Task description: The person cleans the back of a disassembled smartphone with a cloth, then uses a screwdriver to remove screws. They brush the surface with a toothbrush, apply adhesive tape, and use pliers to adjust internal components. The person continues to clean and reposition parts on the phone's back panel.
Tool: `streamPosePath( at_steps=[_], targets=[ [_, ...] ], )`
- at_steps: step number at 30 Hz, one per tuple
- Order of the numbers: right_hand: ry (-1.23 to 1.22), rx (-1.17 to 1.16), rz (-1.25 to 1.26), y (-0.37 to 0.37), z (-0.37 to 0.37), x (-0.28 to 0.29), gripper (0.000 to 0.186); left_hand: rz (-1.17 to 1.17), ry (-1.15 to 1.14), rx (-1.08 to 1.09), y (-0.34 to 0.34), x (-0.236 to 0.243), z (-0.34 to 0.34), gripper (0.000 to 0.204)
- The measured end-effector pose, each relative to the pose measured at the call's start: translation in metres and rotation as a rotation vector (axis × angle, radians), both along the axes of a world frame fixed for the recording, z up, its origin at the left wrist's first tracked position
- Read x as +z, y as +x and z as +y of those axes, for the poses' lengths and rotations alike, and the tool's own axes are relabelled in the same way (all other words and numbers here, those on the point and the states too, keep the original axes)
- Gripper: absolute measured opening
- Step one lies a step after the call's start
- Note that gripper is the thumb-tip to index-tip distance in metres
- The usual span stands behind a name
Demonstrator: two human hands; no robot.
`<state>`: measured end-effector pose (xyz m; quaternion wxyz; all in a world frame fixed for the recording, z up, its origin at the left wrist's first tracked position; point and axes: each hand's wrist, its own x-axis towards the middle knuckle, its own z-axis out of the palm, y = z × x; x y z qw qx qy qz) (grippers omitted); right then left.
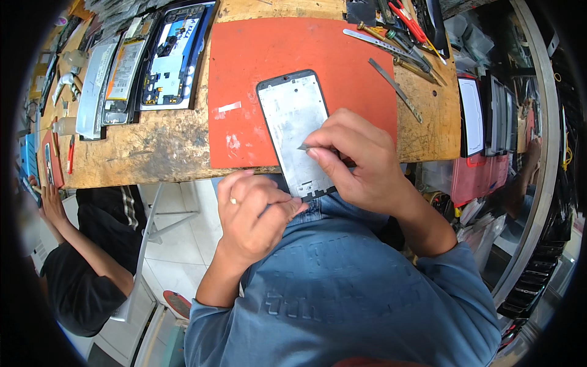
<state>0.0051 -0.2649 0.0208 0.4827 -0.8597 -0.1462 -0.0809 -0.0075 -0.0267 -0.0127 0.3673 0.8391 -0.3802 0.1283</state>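
Observation:
A phone frame (287,125) with a black rim and a scuffed silver-white plate lies partly on the orange-red mat, its lower end reaching past the bench edge toward me. My left hand (254,211) is closed on its lower left corner, thumb and fingers pinching the edge. Over the middle of the plate, my right hand (361,156) pinches a small pointed metal blade (303,147). The blade's tip is at the plate's surface; whether it touches I cannot tell. Most of the blade is hidden in my fingers.
The orange-red mat (244,55) covers the wooden bench's (165,150) middle. A metal strip tool (396,92) and several screwdrivers (416,64) lie right. Opened phones (174,61) stand left. A co-worker's arm (98,251) is at far left, a glass case (529,183) at right.

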Motion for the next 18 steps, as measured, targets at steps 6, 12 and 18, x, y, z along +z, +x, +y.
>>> streamPosePath(
  at_steps=[6,12,18],
  targets=[
    [0.051,-0.017,0.005,0.002,-0.001,-0.004,0.014,0.642,-0.635,-0.102,-0.002,0.010,0.032,0.033],
    [0.028,-0.029,-0.043,0.013,-0.006,-0.001,0.017,0.506,-0.149,-0.138,0.002,0.013,0.070,0.042],
    [0.156,0.392,0.052,-0.006,0.025,0.012,0.017,0.343,-0.197,0.089,0.003,0.036,0.034,0.041]
  ],
)
